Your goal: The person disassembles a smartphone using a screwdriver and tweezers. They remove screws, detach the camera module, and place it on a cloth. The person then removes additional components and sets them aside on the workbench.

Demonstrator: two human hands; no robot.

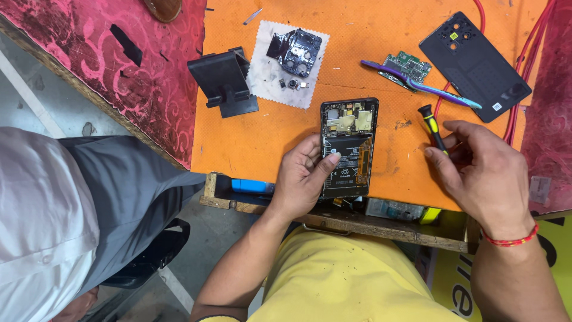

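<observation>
My left hand (302, 176) grips an opened smartphone (348, 143) by its left edge, thumb resting on the black battery; the phone's back is off and its gold shields and board show. The phone lies flat near the front edge of an orange mat (280, 128). My right hand (481, 173) is just right of the phone, fingers curled around a small screwdriver (432, 126) with a black and yellow handle that points away from me.
On the mat lie the phone's black back cover (473, 62), a green circuit board (408, 67) under purple-blue tweezers (426, 86), a black phone stand (223, 80), and a white cloth (268, 74) with a camera frame and small parts. Another person in grey trousers (119, 185) stands left.
</observation>
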